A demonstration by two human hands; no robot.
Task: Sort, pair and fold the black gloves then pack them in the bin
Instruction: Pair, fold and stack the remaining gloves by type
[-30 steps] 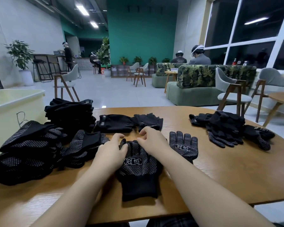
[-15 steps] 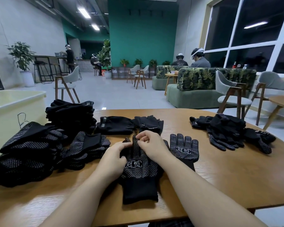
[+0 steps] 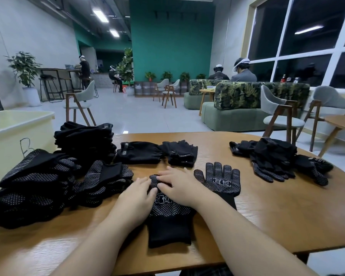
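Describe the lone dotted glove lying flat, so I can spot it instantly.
Start at the wooden table. Just right of both hands, which rest on another glove, lies the lone glove. It is spread flat, fingers pointing away, white label showing, touched by nothing and unstacked, unlike the piles on either side.

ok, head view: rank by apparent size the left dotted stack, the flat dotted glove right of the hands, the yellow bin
1. yellow bin, partly cut off by the frame
2. left dotted stack
3. flat dotted glove
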